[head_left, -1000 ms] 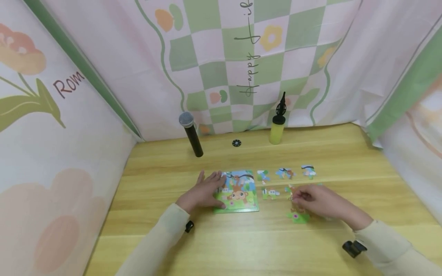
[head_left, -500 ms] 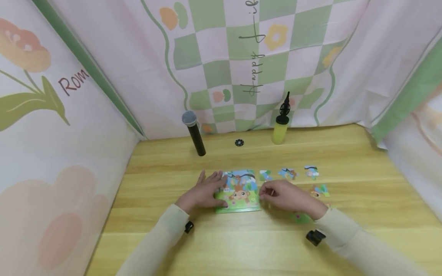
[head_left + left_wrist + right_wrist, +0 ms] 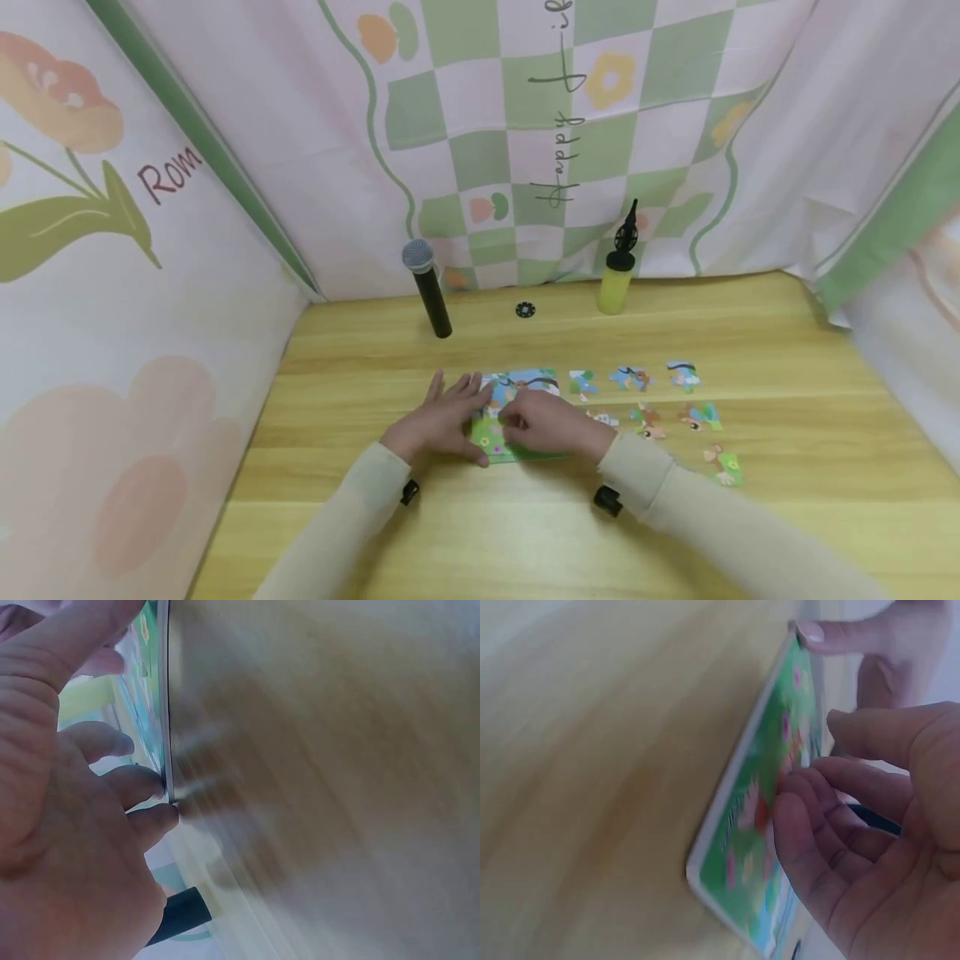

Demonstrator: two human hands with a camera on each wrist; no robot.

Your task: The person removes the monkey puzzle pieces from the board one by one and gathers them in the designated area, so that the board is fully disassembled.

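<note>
In the head view, a square picture puzzle board (image 3: 495,450) printed with a monkey scene lies on the table. My left hand (image 3: 442,421) rests at its left side, fingers spread, the thumb by the near left corner. The left wrist view shows the fingertips against the board's edge (image 3: 166,712). My right hand (image 3: 551,423) is over the board's lower part with bent fingers, seen close above the printed surface in the right wrist view. Whether a piece is between its fingertips is hidden. Several loose puzzle pieces (image 3: 647,419) lie in rough rows right of the board.
Behind the board stand a microphone (image 3: 429,287) and a yellow hand pump (image 3: 617,283) with a black top. A round black chip (image 3: 525,309) lies between them. Printed curtains (image 3: 555,150) border the table's back and sides.
My right hand has moved left from the loose pieces onto the board, uncovering pieces at the right. My left hand has stayed at the board's left side. The head view has shifted slightly.
</note>
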